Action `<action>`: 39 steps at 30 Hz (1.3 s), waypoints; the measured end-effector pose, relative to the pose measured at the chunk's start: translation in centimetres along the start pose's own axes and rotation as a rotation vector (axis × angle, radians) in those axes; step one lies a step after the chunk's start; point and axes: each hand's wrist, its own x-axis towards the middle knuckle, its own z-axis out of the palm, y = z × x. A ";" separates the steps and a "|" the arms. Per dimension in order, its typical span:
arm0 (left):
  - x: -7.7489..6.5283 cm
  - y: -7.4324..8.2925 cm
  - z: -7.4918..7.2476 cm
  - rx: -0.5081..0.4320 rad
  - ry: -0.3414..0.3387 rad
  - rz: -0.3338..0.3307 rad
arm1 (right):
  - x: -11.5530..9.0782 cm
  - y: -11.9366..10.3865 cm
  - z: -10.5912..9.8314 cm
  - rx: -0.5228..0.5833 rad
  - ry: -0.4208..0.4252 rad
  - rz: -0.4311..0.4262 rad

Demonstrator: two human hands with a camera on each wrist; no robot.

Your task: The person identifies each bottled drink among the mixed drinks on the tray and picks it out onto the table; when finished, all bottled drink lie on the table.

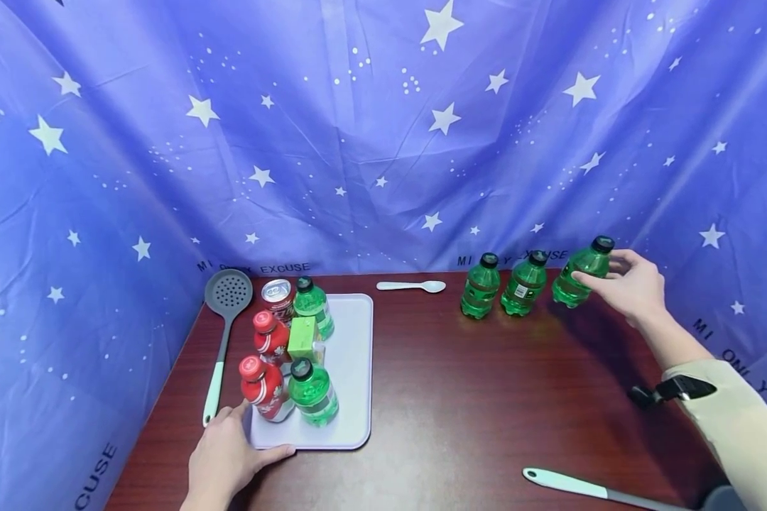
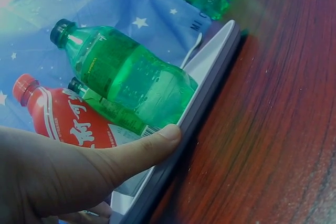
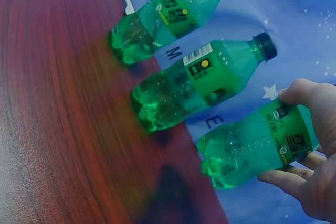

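My right hand (image 1: 635, 287) grips a green soda bottle (image 1: 581, 273) with a black cap, thumb on the near side and fingers behind. This bottle tilts to the right, and its shadow falls on the table. Left of it stand two similar green bottles (image 1: 523, 284) (image 1: 481, 287). My left hand (image 1: 224, 451) holds the front left corner of a white tray (image 1: 351, 397), its thumb (image 2: 152, 145) along the rim. On the tray are two red bottles (image 1: 268, 390) (image 1: 270, 337), two green bottles (image 1: 313, 397) (image 1: 314, 305), a light green carton (image 1: 303, 339) and a can (image 1: 278, 294).
A grey slotted skimmer (image 1: 229, 291) with a mint handle lies left of the tray. Near the back edge is a small white spoon (image 1: 412, 286). Another mint-handled utensil (image 1: 565, 482) lies at the front right, partly under the right sleeve. A starry blue curtain (image 1: 383, 142) surrounds the table.
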 end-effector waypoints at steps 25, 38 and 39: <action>0.1 0.1 -0.2 0.003 0.023 0.014 | 0.3 2.2 2.2 -0.017 -0.005 0.019; -0.2 0.2 -0.2 -0.016 0.031 0.011 | 0.6 2.7 2.8 -0.043 -0.006 0.033; -0.2 0.1 -0.2 -0.015 0.031 0.010 | 0.6 2.7 2.9 -0.044 -0.004 0.033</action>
